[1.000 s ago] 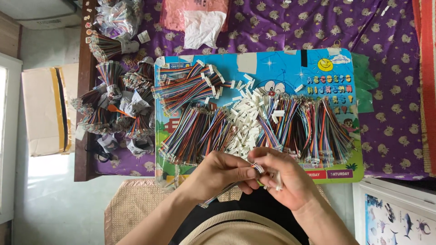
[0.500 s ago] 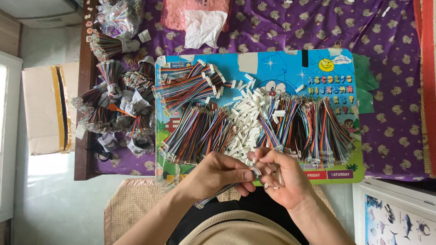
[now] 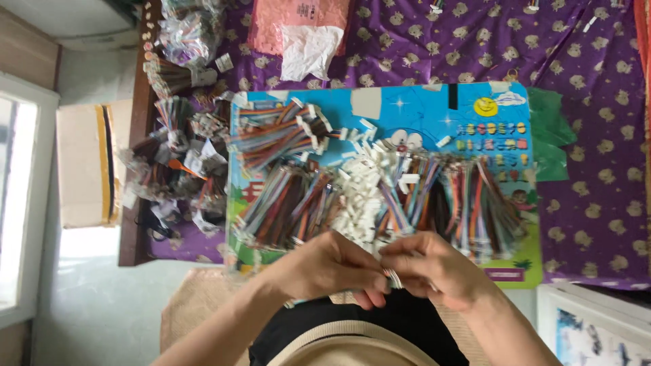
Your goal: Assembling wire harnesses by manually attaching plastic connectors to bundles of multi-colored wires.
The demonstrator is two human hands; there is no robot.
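Note:
My left hand (image 3: 332, 266) and my right hand (image 3: 437, 268) meet at the near edge of a blue picture board (image 3: 420, 112). Together they pinch a small bunch of thin coloured wires (image 3: 392, 278) between the fingertips; its far end is hidden by my fingers. Just beyond my hands lie a heap of small white plastic connectors (image 3: 363, 196) and several bundles of coloured wires (image 3: 468, 196) spread over the board. Another wire bundle (image 3: 278, 139) lies at the board's upper left.
The board rests on a table under a purple patterned cloth (image 3: 597, 196). More wire bundles (image 3: 176, 163) crowd the table's left end, with clear bags (image 3: 186, 34) and a pink and white bag (image 3: 302, 30) behind. A cardboard box (image 3: 85, 163) stands on the floor at left.
My hands have stayed at the board's near edge, with the fingers shifting slightly on the small wire bunch. Nothing else on the table has moved.

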